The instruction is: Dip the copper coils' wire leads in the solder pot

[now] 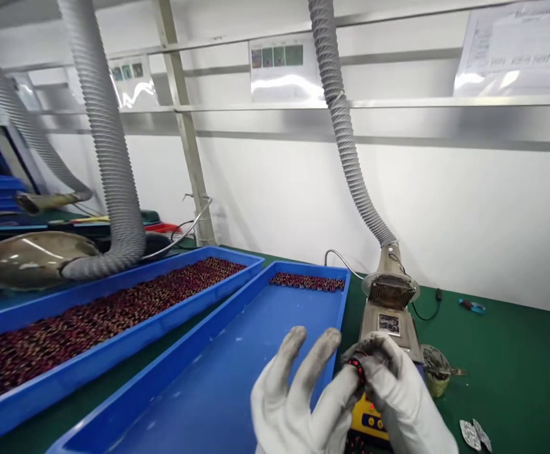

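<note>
Left hand: gloved, low in the frame right of the middle (298, 403); two fingers stand up spread wide, while another finger meets the dark-and-red strip. Its thumb is hidden, so I can't tell whether it pinches.
Right hand: gloved as well, at lower right (409, 397), its fingertips closed narrowly on that same strip.
Dark-and-red strip: small and curved, between the hands at lower right (360, 373) (most of it is lost behind fingers from where I stand).
Middle tray: blue (310, 267), just beside the left hand, with small dark red pieces (307, 282) packed along its far end.
Left tray: also blue (19, 407), filled with many more such pieces.
Metal stand: just beyond the hands (366, 321), under a hood (390, 290) fed by a grey hose (350, 145); a yellow box (368, 421) sits below the hands.
Metal cup: right of the stand (435, 372), foil scraps (470, 435) nearer the bottom edge.
Risk: the strip could slip if bulky glove tips press it unevenly; smudged fingertips might mark it, and a sleeve or knuckle drifting right could knock the cup.
</note>
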`<move>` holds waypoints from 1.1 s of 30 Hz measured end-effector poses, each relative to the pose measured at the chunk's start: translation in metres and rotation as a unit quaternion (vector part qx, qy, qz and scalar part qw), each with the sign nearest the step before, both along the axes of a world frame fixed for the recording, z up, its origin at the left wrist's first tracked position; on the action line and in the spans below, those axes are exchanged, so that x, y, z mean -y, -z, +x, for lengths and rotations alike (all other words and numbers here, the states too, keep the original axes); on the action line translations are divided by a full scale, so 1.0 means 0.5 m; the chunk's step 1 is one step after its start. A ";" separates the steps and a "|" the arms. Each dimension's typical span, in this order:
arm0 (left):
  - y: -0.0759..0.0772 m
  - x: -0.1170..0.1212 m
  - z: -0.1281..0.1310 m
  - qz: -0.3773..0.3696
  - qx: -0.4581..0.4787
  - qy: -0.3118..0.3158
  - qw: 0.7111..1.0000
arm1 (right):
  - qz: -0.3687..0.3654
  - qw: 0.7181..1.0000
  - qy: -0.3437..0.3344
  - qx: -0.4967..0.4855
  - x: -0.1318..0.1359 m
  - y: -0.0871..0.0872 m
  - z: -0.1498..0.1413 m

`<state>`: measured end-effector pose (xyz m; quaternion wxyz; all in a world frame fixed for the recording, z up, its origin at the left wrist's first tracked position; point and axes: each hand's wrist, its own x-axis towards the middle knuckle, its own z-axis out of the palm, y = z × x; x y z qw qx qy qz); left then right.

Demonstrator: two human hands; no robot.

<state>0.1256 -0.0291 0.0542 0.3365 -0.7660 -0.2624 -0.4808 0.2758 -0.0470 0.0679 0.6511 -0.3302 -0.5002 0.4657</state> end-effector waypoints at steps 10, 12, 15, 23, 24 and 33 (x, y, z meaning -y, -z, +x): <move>0.016 -0.010 -0.009 -0.347 0.123 0.180 0.912 | -0.026 0.979 -0.126 -0.155 -0.009 0.039 -0.042; 0.015 -0.019 -0.021 -0.300 0.122 0.220 0.920 | -0.027 0.977 -0.156 -0.145 -0.011 0.041 -0.045; 0.007 -0.025 -0.031 -0.253 0.098 0.220 0.937 | 0.010 0.984 -0.151 -0.089 -0.019 0.044 -0.044; -0.007 -0.021 -0.033 -0.097 0.017 0.122 0.988 | 0.018 0.990 -0.026 -0.135 -0.032 0.071 -0.030; -0.006 -0.021 -0.034 -0.097 0.010 0.116 0.988 | 0.014 0.988 -0.016 -0.156 -0.030 0.070 -0.024; -0.002 -0.024 -0.044 -0.083 0.001 0.088 0.993 | -0.037 0.989 -0.012 -0.145 -0.037 0.077 -0.043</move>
